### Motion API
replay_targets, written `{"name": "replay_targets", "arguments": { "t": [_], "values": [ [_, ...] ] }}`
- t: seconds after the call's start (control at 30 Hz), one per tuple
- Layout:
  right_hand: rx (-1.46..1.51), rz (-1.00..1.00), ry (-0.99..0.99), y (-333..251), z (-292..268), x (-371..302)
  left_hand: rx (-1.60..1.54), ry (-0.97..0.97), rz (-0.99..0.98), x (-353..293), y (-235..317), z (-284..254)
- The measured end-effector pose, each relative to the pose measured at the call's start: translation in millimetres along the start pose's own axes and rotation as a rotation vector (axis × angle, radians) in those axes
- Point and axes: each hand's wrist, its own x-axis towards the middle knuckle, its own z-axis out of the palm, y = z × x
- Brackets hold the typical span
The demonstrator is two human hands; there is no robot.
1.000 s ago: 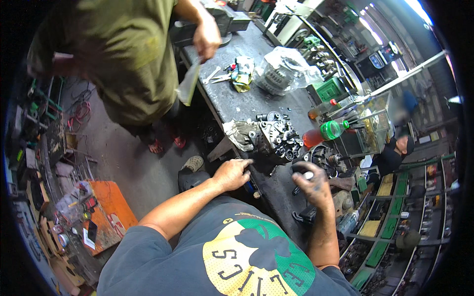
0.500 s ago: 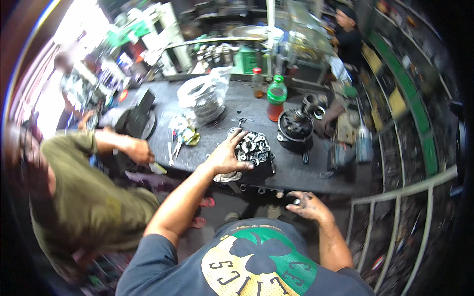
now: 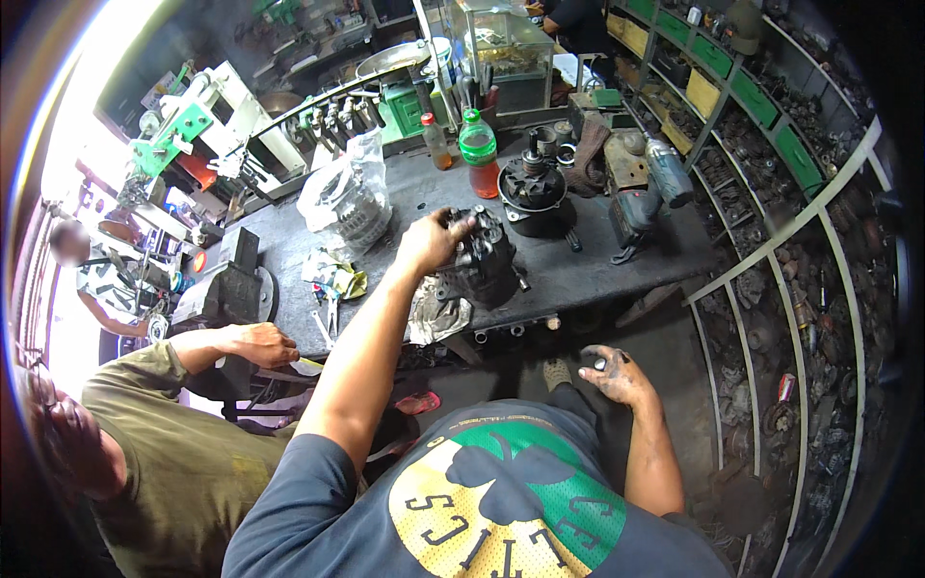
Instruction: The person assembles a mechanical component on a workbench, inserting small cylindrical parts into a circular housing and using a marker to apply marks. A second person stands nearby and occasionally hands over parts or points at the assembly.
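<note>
At the bench's front edge a dark alternator point(image 3: 482, 273) stands with metal parts exposed on its top. My left hand point(image 3: 433, 241) reaches over from its left side, fingers closed on the upper rim. Off the bench to the right, my right hand point(image 3: 623, 379) is blackened with grease. Its fingers curl round a small dark piece with a pale round end point(image 3: 599, 364); its kind cannot be made out. Behind the alternator sits a second unit with a finned rotor and upright shaft point(image 3: 533, 180). A crumpled rag point(image 3: 438, 316) lies beside the alternator's base.
On the bench point(image 3: 409, 197) are a bagged part point(image 3: 347, 207), a bottle of red liquid point(image 3: 479, 159), a red-capped bottle point(image 3: 436, 142), a vise point(image 3: 224, 279) and a cordless power tool point(image 3: 665, 171). A co-worker's hand point(image 3: 262, 345) is at the left. Metal railing point(image 3: 785, 323) and crowded shelves stand right.
The view has shifted, and the bench scene sits higher and further left. My left hand's spread fingers have drawn in on the alternator's top. My right hand still holds the small piece.
</note>
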Motion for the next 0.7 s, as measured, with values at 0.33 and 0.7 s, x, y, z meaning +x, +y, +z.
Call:
{"name": "replay_targets", "arguments": {
  "t": [0.33,0.7],
  "values": [
    [0.01,0.065,0.162,9,-23,-41,0.23,-0.097,0.041,79,-67,-5],
    [0.076,0.205,0.107,45,-23,-53,0.117,-0.108,-0.144,62,-27,-8]
  ]
}}
